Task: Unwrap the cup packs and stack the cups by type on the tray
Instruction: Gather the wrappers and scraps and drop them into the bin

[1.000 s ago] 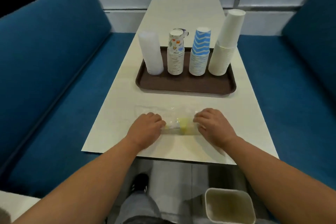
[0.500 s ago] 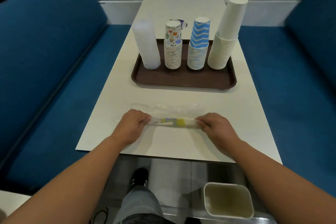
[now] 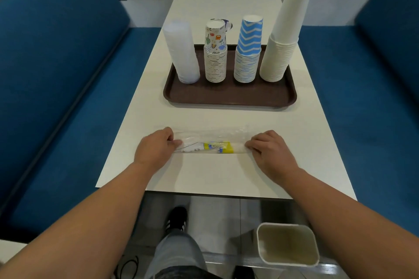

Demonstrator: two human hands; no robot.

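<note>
I have the left hand (image 3: 156,148) and right hand (image 3: 271,153) each in a pinching grip on the flattened wrapper (image 3: 210,142) near the bench's (image 3: 226,174) front edge; slick film may slip free.

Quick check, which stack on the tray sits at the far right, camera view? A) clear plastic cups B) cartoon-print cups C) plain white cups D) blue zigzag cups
C: the plain white cups stand at the right end of the brown tray, with the blue zigzag cups next to them, then the cartoon-print cups, and the clear plastic cups at the left end.
</note>
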